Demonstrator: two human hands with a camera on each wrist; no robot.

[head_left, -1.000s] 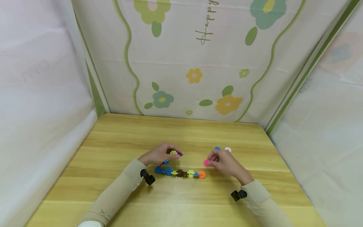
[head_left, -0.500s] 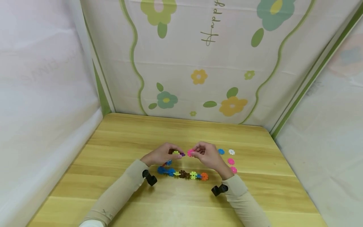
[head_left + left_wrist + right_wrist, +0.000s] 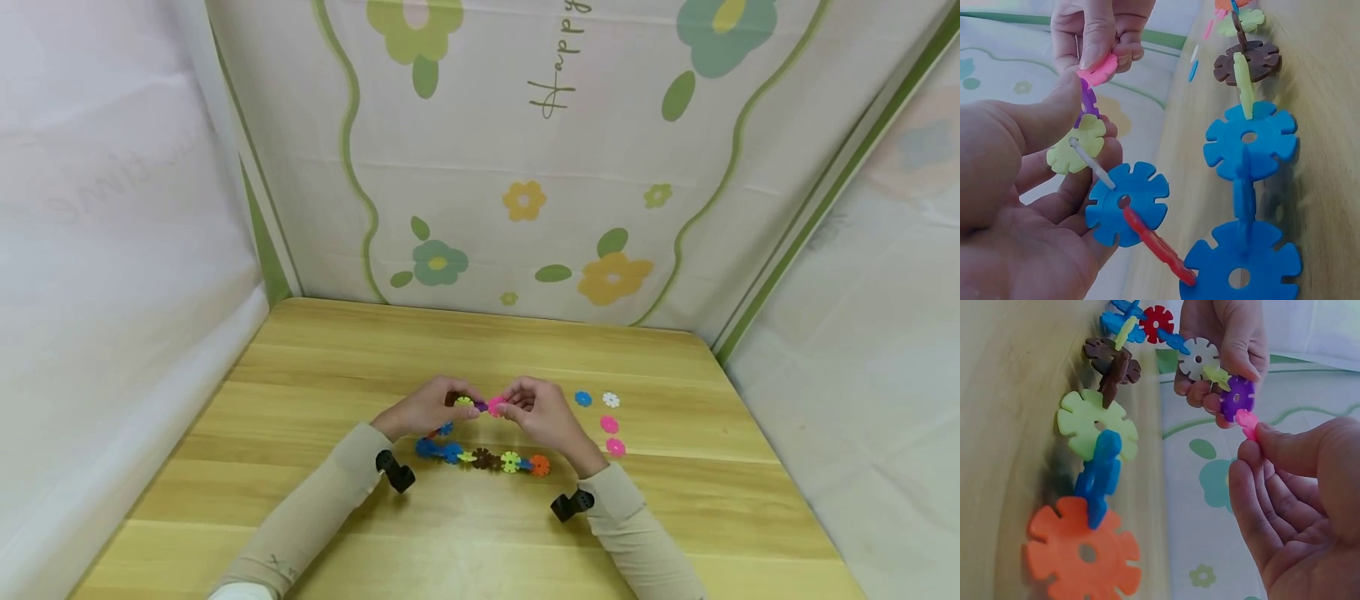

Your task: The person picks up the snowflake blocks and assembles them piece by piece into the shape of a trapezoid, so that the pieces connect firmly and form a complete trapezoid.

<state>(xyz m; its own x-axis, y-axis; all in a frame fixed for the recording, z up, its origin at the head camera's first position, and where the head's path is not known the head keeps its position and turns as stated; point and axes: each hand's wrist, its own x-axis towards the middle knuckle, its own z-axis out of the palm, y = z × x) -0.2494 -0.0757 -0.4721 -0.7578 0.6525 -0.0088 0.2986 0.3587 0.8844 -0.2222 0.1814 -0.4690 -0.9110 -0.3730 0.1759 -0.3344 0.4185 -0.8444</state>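
Note:
A chain of notched plastic snowflake discs lies on the table and bends up into my left hand [image 3: 432,407]. That hand pinches the purple disc [image 3: 1237,399] at the chain's raised end. Between thumb and finger, my right hand [image 3: 546,417] holds a pink disc [image 3: 1247,423], its edge right at the purple one. Behind the purple disc come a yellow-green disc [image 3: 1077,145], a white disc [image 3: 1199,359], a blue disc [image 3: 1127,204] and a red disc [image 3: 1159,245]. An orange disc [image 3: 1084,550] ends the part on the table.
Loose on the wooden table [image 3: 480,533], right of my right hand, lie a blue disc [image 3: 583,399], a white disc [image 3: 611,400] and two pink discs, one a pink disc [image 3: 616,447] nearer me. Fabric walls [image 3: 480,150] stand behind and at both sides.
My right hand has brought the pink disc leftward from beside the loose discs to the purple disc. My left hand has stayed nearly in place, holding the chain's end.

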